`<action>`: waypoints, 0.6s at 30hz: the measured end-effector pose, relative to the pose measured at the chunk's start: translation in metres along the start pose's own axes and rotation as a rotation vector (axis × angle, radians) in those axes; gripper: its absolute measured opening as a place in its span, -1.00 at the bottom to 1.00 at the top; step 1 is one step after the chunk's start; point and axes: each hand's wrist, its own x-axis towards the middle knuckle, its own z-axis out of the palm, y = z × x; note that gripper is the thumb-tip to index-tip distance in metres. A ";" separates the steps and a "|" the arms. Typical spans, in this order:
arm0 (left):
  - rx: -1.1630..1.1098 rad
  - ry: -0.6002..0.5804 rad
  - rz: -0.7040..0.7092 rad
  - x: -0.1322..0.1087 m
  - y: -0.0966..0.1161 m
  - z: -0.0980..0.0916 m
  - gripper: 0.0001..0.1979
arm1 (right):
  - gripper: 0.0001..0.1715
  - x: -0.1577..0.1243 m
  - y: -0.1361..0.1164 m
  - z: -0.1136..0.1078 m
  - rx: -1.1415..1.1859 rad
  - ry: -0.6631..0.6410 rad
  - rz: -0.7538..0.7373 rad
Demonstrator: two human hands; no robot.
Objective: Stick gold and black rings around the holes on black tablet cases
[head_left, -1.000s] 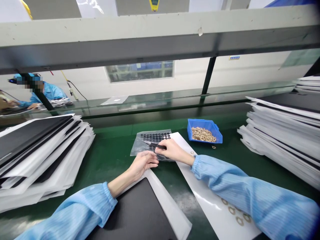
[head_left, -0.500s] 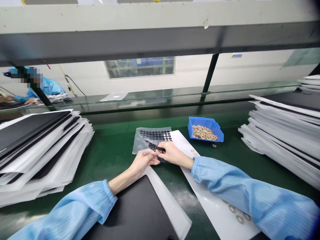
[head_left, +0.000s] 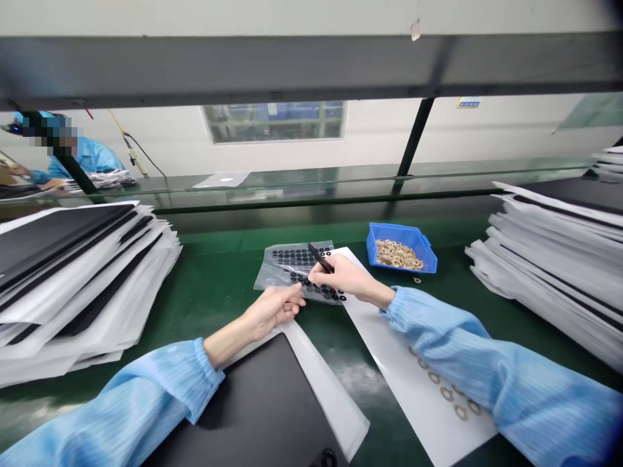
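Note:
My right hand [head_left: 343,275] grips black tweezers [head_left: 321,258] much like a pen, over a clear plastic sheet [head_left: 267,275] bearing rows of small black rings [head_left: 292,255]. Close by on the left, my left hand [head_left: 275,306] has its fingers curled and its thumb and forefinger together at the sheet's near edge. Whatever may be between them is too small to make out. Below that hand lies a flat black panel [head_left: 263,402] on white wrapping [head_left: 324,389], with a black ring [head_left: 328,458] near its front edge. A white sheet with tan rings [head_left: 446,394] runs under my right forearm.
A blue bin [head_left: 423,250] holds many tan rings, and one loose ring [head_left: 417,280] lies before it. Stacks of wrapped black panels stand at left [head_left: 73,240] and right [head_left: 549,253]. A shelf beam [head_left: 272,71] crosses overhead. A co-worker [head_left: 92,155] sits at the far left.
My hands have drawn apart: the right has moved up and right, the left slightly down and left. The tweezers have turned from lying nearly flat to pointing up. More black rings show.

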 end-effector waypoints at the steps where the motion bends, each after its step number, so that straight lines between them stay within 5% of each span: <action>1: 0.070 -0.029 -0.005 -0.005 0.002 -0.003 -0.68 | -0.80 -0.005 -0.005 -0.002 0.025 -0.032 0.022; 5: 0.377 -0.134 0.063 -0.031 -0.002 -0.013 -0.62 | -0.85 -0.043 -0.022 0.002 0.115 -0.219 0.125; 10: 0.661 -0.113 0.342 -0.045 -0.021 -0.011 -0.71 | -0.87 -0.105 -0.037 0.030 0.067 -0.480 0.282; 18: 0.981 -0.117 0.636 -0.040 -0.024 -0.008 -0.75 | -0.90 -0.142 -0.039 0.059 0.115 -0.434 0.405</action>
